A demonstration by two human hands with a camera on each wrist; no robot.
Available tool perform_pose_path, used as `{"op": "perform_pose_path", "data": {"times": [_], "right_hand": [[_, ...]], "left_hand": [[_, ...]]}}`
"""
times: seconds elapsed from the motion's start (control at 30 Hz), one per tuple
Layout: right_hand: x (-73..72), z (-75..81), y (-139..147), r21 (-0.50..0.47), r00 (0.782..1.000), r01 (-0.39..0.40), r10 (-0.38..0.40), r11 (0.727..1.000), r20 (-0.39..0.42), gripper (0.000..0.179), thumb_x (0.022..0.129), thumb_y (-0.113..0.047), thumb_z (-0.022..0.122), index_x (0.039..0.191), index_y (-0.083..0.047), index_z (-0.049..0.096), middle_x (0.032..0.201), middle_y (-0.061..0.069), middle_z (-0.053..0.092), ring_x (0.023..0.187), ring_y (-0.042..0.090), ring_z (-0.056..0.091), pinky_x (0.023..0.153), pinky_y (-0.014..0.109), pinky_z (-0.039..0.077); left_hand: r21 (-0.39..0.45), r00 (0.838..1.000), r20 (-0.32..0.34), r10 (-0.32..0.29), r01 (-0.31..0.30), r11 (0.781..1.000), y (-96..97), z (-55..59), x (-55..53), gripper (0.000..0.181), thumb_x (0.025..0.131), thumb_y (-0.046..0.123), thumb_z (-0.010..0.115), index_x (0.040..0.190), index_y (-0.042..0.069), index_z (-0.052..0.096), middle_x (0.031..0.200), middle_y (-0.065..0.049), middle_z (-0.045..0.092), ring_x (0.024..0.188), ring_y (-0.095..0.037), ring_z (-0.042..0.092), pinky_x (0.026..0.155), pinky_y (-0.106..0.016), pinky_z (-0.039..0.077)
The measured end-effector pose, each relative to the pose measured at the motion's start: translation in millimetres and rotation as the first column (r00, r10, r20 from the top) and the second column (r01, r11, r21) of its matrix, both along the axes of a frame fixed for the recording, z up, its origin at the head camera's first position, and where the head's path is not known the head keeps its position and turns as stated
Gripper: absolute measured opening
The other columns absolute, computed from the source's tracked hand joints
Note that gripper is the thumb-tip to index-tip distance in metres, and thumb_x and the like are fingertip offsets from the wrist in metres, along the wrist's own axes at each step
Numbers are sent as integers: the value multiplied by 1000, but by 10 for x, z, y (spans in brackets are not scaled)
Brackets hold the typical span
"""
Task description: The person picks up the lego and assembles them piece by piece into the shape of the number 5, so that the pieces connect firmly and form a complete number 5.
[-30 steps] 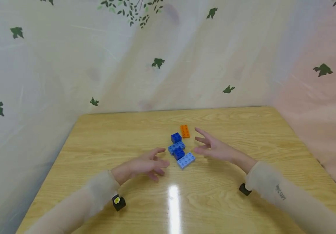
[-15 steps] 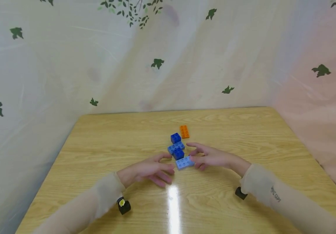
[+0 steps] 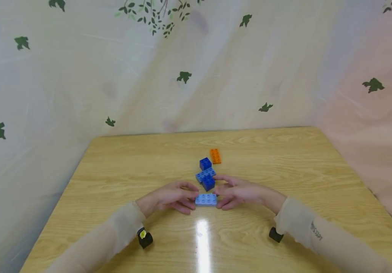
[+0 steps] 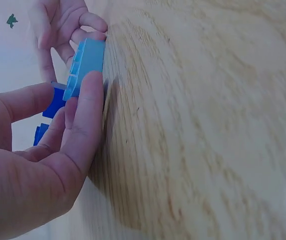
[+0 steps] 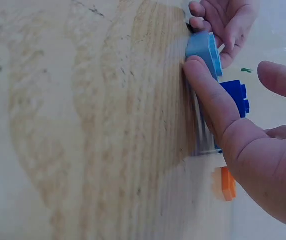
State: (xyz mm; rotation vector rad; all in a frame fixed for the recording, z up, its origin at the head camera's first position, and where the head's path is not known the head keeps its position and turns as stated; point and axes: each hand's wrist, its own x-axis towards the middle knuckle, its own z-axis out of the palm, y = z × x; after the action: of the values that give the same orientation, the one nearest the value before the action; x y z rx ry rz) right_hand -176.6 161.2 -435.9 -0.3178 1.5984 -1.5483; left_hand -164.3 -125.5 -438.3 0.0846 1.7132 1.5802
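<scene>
A light blue toy building brick (image 3: 206,200) with studs on top lies lengthwise between my two hands, near the middle of the table (image 3: 114,159). My left hand (image 3: 172,198) has its fingertips at the brick's left end; in the left wrist view the thumb stays apart from it. At the right end are the fingers of my right hand (image 3: 240,193), its thumb also away from the brick in the right wrist view. Just behind sits a small dark blue brick (image 3: 208,183), against a medium blue brick (image 3: 203,175). Another dark blue brick (image 3: 205,163) stands farther back.
An orange flat brick (image 3: 215,156) lies behind the blue ones, nearest the far edge. A pale curtain (image 3: 148,94) with leaf and bird prints hangs behind the table and along its sides. Light glares on the tabletop in front.
Both hands have come closer together and toward the near side. The light blue brick has moved nearer, away from the dark blue one, and turned from slanted to straight across.
</scene>
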Motion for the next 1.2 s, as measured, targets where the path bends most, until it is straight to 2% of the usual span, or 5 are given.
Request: {"op": "perform_pose_path", "data": {"times": [0.17, 0.47, 0.83, 1.0, 1.2], "right_hand": [[7, -23, -5, -32, 1000, 13, -13, 999, 18, 74, 105, -21, 58, 161, -9, 10, 140, 26, 50, 111, 39, 65, 94, 51, 54], [-11, -43, -22, -30, 999, 36, -35, 999, 41, 74, 104, -19, 60, 161, -10, 14, 140, 25, 52, 105, 39, 68, 92, 51, 55], [-39, -7, -47, -35, 1000, 27, -28, 999, -7, 71, 105, -19, 57, 161, -11, 13, 138, 26, 54, 102, 35, 68, 93, 50, 55], [-86, -1, -80, 20, 997, 32, -31, 999, -76, 66, 105, -23, 57, 159, -11, 21, 129, 26, 59, 92, 34, 69, 86, 50, 58], [-126, 10, -178, 97, 992, 19, -6, 995, -130, 63, 102, -27, 64, 157, -20, 33, 114, 19, 66, 81, 30, 71, 78, 47, 60]], "left_hand": [[-38, 1000, -19, 1, -2, 999, -40, -13, -21, 40, 100, 20, 66, 132, -2, 54, 101, -20, 69, 81, -25, 72, 70, -40, 62], [-126, 993, -51, -104, 97, 987, -54, -6, -8, 45, 99, 24, 67, 137, 2, 54, 95, -17, 74, 75, -27, 74, 62, -41, 61], [-85, 999, -28, -46, 44, 995, -45, -55, -2, 42, 99, 24, 65, 134, 2, 54, 97, -17, 74, 78, -27, 74, 65, -43, 62], [-84, 998, -35, -48, 45, 995, -56, -68, 22, 41, 99, 25, 65, 133, 3, 55, 97, -17, 74, 77, -28, 74, 64, -43, 62], [-90, 997, -48, -57, 52, 995, -66, -65, 55, 40, 101, 25, 63, 135, 7, 56, 96, -16, 74, 75, -27, 74, 63, -42, 62]]}}
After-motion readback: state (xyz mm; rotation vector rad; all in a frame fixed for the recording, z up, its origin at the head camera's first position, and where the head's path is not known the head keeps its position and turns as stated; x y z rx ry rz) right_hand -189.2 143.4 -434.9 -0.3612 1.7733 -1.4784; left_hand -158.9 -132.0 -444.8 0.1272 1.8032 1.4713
